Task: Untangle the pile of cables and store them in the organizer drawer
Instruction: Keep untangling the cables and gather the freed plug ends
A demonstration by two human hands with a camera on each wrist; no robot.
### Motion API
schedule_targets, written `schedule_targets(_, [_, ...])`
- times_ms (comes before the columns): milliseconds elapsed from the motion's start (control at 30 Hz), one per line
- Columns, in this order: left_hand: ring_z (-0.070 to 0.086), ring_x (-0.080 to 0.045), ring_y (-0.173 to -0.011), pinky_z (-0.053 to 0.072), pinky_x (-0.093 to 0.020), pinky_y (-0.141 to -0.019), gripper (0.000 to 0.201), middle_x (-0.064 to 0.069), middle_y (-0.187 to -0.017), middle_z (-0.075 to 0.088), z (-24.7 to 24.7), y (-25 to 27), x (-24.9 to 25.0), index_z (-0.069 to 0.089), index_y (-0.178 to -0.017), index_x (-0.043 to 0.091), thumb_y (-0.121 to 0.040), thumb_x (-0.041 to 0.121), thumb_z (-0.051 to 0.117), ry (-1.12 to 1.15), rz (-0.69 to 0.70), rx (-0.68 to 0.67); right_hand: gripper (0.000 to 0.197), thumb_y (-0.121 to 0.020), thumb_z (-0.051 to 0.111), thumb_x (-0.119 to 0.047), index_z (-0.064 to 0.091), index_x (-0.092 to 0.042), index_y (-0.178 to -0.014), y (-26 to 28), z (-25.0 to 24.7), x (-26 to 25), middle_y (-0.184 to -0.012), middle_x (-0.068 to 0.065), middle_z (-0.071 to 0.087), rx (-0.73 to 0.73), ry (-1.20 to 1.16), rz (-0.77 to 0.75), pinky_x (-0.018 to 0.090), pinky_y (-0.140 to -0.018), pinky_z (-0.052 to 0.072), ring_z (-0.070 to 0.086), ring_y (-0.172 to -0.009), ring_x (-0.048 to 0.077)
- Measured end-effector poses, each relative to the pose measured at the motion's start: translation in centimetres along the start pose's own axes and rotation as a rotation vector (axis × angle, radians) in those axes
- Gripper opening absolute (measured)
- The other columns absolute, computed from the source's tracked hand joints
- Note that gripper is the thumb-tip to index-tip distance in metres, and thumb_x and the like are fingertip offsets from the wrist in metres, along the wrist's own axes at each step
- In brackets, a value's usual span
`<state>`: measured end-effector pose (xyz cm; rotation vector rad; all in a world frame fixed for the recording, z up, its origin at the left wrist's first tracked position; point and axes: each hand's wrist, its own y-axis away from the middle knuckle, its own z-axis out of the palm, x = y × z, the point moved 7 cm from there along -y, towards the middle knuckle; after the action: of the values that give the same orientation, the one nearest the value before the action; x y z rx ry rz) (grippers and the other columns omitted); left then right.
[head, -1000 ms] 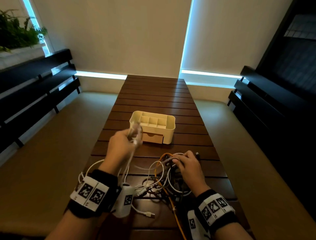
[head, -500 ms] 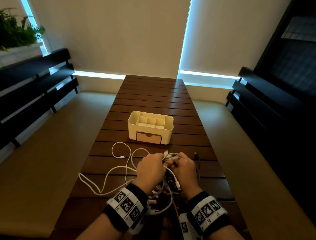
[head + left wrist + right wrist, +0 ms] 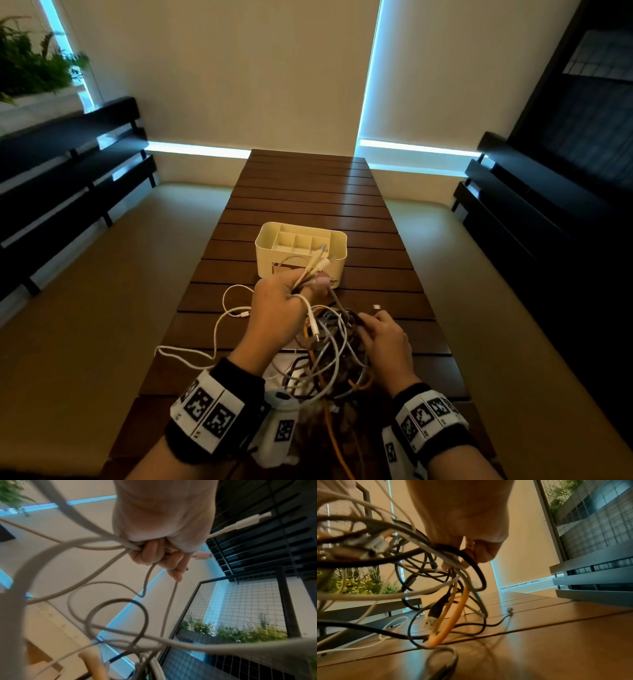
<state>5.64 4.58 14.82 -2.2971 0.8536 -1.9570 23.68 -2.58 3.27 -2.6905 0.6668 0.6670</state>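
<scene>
Left hand has come up off the bench since half a second ago; then both hands were low and close together on the tangle, now the left is raised with a bunch of pale cable ends sticking out past its fingers, which are curled tight round several pale cords. Right hand has stayed down on the cable pile, fingers curled round dark and white strands. Judgement: ends are being pulled out of the knot while the right hand anchors it, so untangling is underway and nothing is stored yet.

Pile sits on the bench between the hands and the wrists, near the person: mixed white, grey, black and one orange cable, loops crossing many times, partly lifted off the wood. One white cable lies loose to the left of the pile, already spread out.

Organizer stands just beyond the hands, mid-bench, top compartments show no cables; its drawer front is mostly hidden behind the left hand, cannot tell if it is open.
</scene>
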Motion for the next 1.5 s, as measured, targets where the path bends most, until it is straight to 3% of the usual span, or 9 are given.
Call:
schedule_targets(167, [0.063, 0.000, -0.070, 0.047, -0.011, -0.067, 0.024, 0.009, -0.066, 0.068, -0.3, 0.6, 0.0, 0.065, -0.066, 0.012, -0.089, 0.014, 0.058, 0.309, -0.011, 0.091, 0.019, -0.094, 0.046, -0.035, 0.063, -0.029, -0.101, -0.8, 0.3, -0.7, -0.090, -0.005, 0.046, -0.111, 0.129, 0.065, 0.028, -0.065, 0.041, 0.057, -0.083, 0.018])
schedule_targets(333, [0.059, 0.000, -0.057, 0.048, -0.016, -0.058, 0.031, 0.007, -0.061, 0.067, -1.4, 0.6, -1.0, 0.062, -0.060, 0.013, -0.089, 0.023, 0.057, 0.432, -0.113, 0.215, 0.022, -0.095, 0.045, -0.028, 0.064, -0.025, -0.105, -1.2, -0.1, 1.0, -0.102, -0.001, 0.053, -0.146, 0.226, 0.227, 0.033, -0.075, 0.046, 0.059, -0.095, 0.023])
schedule_targets(500, [0.065, -0.007, -0.073, 0.050, -0.016, -0.069, 0.028, 0.004, -0.070, 0.070, -0.5, 0.2, -0.8, 0.066, -0.071, 0.002, -0.090, 0.021, 0.056, 0.368, -0.075, -0.005, 0.029, -0.084, 0.066, -0.026, 0.063, -0.029, -0.113, -1.6, -0.5, -0.9, -0.109, -0.002, 0.052, -0.193, 0.002, 0.132, 0.029, -0.085, 0.046, 0.054, -0.105, 0.018])
schedule_targets(600, [0.064, -0.010, -0.082, 0.049, -0.023, -0.078, 0.026, 0.001, -0.077, 0.070, 0.0, 0.0, -2.0, 0.069, -0.068, 0.014, -0.090, 0.020, 0.058, 0.297, -0.102, -0.041, 0.032, -0.077, 0.074, -0.021, 0.066, -0.027, -0.107, -0.4, -0.9, -4.3, -0.098, -0.007, 0.058, -0.199, -0.424, -0.053, 0.014, -0.076, 0.045, 0.057, -0.090, 0.007])
schedule_targets(767, [0.063, -0.007, -0.079, 0.049, -0.018, -0.073, 0.026, -0.007, -0.083, 0.066, 1.2, 0.6, -2.0, 0.069, -0.069, 0.019, -0.092, 0.021, 0.058, 0.251, -0.093, -0.094, 0.014, -0.078, 0.073, -0.016, 0.073, -0.018, -0.092, 1.2, 1.7, -6.4, -0.077, -0.012, 0.055, -0.261, -0.455, -0.183, 0.005, -0.064, 0.040, 0.054, -0.069, -0.004])
schedule_targets(933, [0.058, -0.007, -0.074, 0.048, -0.025, -0.069, 0.015, 0.010, -0.078, 0.065, 1.5, 1.3, -6.8, 0.066, -0.090, 0.033, -0.085, 0.047, 0.062, -0.365, -0.276, -0.243, 0.012, -0.087, 0.064, -0.018, 0.070, -0.022, -0.077, 1.1, 1.0, -3.3, -0.078, -0.001, 0.070, -0.020, -0.694, 0.015, 0.030, -0.070, 0.054, 0.065, -0.074, 0.010])
schedule_targets(1100, [0.062, -0.011, -0.096, 0.052, -0.031, -0.083, 0.080, 0.009, -0.107, 0.067, 3.5, 3.5, -12.4, 0.061, -0.114, 0.030, -0.052, 0.082, 0.060, -0.556, -0.514, -0.437, 0.019, -0.093, 0.054, -0.020, 0.064, -0.011, -0.079, 0.9, -0.2, -2.9, -0.071, 0.003, 0.068, 0.102, -0.625, 0.027, 0.040, -0.065, 0.057, 0.067, -0.067, 0.014])
schedule_targets(1333, [0.061, -0.020, -0.084, 0.051, -0.033, -0.073, 0.027, 0.006, -0.081, 0.062, 3.7, 3.4, -10.6, 0.057, -0.086, 0.028, -0.074, 0.053, 0.060, -0.545, -0.456, -0.190, 0.020, -0.096, 0.046, -0.019, 0.057, -0.013, -0.080, 0.9, -1.3, -3.4, -0.073, 0.003, 0.067, 0.064, -0.531, -0.037, 0.041, -0.065, 0.058, 0.067, -0.068, 0.015])
schedule_targets(1500, [0.059, -0.025, -0.081, 0.046, -0.034, -0.064, 0.020, 0.002, -0.079, 0.060, 0.7, 2.6, -11.8, 0.058, -0.101, 0.024, -0.082, 0.025, 0.062, -0.574, -0.482, -0.143, 0.025, -0.096, 0.045, -0.018, 0.052, -0.024, -0.073, 0.7, -6.1, -3.4, -0.067, 0.000, 0.061, 0.215, -0.516, -0.072, 0.026, -0.054, 0.055, 0.061, -0.059, 0.012])
